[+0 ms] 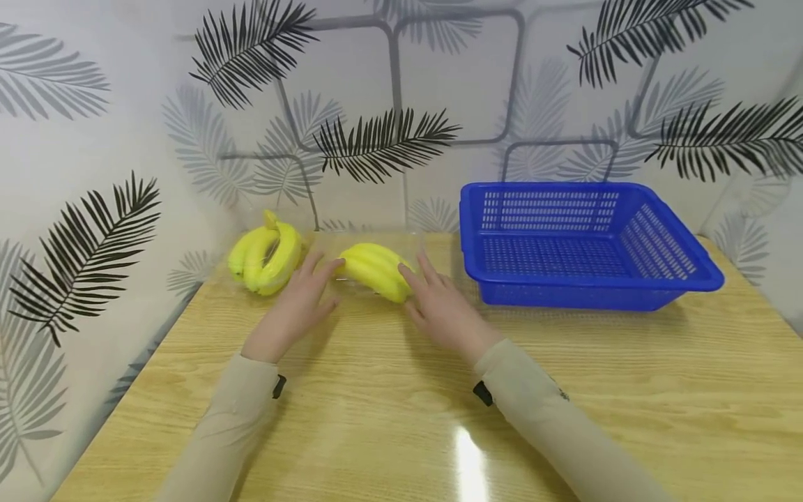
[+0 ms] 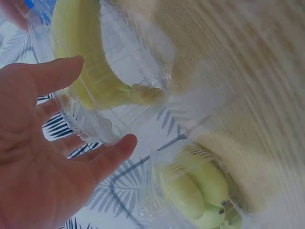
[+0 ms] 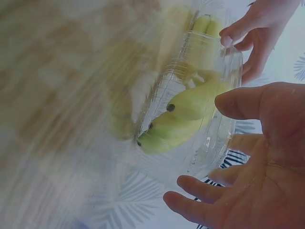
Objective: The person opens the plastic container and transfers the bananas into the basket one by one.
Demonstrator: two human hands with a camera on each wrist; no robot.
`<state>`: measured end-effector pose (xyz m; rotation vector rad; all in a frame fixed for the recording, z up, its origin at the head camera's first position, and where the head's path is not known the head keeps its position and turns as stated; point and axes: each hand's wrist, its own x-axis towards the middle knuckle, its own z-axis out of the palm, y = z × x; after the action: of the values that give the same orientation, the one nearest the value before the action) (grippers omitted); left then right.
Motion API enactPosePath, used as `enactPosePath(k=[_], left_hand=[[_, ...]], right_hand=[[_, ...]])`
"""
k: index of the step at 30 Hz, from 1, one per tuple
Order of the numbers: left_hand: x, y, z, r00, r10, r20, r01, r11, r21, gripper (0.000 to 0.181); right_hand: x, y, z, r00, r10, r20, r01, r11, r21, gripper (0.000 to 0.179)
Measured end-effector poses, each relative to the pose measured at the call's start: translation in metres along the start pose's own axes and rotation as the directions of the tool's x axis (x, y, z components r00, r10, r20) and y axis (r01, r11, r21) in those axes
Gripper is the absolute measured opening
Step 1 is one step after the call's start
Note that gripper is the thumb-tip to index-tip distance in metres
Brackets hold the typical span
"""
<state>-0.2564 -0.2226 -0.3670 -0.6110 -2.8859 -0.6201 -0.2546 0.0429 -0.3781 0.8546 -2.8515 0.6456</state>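
Between my hands, a clear plastic box (image 3: 209,150) stands on the table near the wall, with a bunch of yellow bananas (image 1: 375,270) inside. My left hand (image 1: 297,303) is at the box's left end, thumb and fingers spread around it; the thumb meets a corner in the right wrist view. At the other end, my right hand (image 1: 444,307) has its fingers spread, thumb close to the side wall. Left of my left hand sits a second bunch of bananas (image 1: 254,258), also in a clear box (image 2: 157,191).
A blue plastic basket (image 1: 596,296) with slotted walls stands at the back right of the wooden table (image 1: 376,404). Behind the table rises a wall covering (image 1: 452,77) printed with leaves. Light glares off the tabletop near the front.
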Motion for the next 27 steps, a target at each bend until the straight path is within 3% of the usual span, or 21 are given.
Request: enactPosePath(k=[7, 15, 22, 27], left_hand=[[-0.016, 0.003, -0.003, 0.998, 0.059, 0.003, -0.059, 0.998, 0.032, 0.061], [-0.024, 0.007, -0.004, 0.998, 0.065, 0.023, -0.065, 0.998, 0.002, 0.062], [-0.024, 0.002, -0.005, 0.997, 0.043, 0.064, -0.038, 0.996, -0.078, 0.064], [-0.020, -0.007, -0.006, 0.997, -0.008, 0.074, 0.019, 0.989, -0.147, 0.077]], right_hand=[[-0.020, -0.005, -0.001, 0.999, -0.035, -0.016, 0.034, 0.998, -0.048, 0.064], [-0.033, -0.009, -0.002, 0.997, -0.065, -0.031, 0.062, 0.993, -0.099, 0.069], [-0.033, -0.009, -0.004, 0.997, -0.054, -0.053, 0.043, 0.980, -0.197, 0.066], [-0.026, -0.010, -0.006, 0.997, -0.042, -0.058, 0.030, 0.980, -0.198, 0.061]])
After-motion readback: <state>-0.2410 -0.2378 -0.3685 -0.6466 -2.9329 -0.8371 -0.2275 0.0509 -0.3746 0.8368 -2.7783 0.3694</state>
